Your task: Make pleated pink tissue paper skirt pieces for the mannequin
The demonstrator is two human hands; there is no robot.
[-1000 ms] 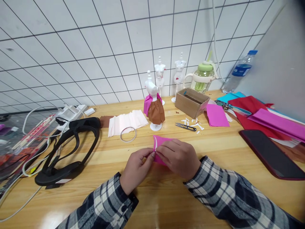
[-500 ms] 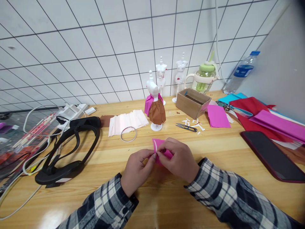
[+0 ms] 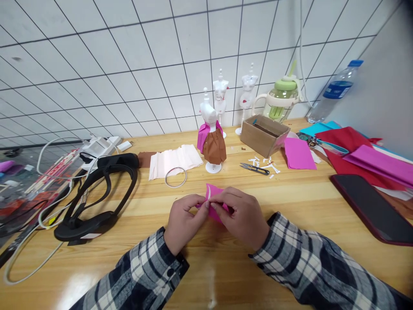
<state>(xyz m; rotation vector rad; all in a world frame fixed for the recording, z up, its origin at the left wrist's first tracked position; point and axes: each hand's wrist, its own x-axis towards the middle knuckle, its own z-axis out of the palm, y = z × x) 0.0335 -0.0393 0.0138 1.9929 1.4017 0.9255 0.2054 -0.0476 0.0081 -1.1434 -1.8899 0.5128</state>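
Both hands meet over a small piece of magenta crepe paper [image 3: 217,215] near the middle of the table. A thin white strip [image 3: 209,190] runs along its upper left part. My left hand [image 3: 185,221] pinches the paper's left side between thumb and forefinger. My right hand [image 3: 241,215] pinches it just to the right, the fingertips of both hands nearly touching. Part of the paper is hidden beneath my right fingers. Beyond my hands stands a small white dress form [image 3: 208,113] wrapped in magenta and a brown skirt [image 3: 215,147].
Thread snips [image 3: 254,168] lie beside white scraps [image 3: 274,168]. Behind them are a cardboard box [image 3: 263,140], two more dress forms [image 3: 220,92] and a green-lidded jug [image 3: 280,101]. A black headset strap [image 3: 97,224] and ring [image 3: 176,186] are left; a phone [image 3: 374,211] lies right.
The view has shifted slightly. My fingertips have moved a little along the magenta paper, and both hands still pinch it.
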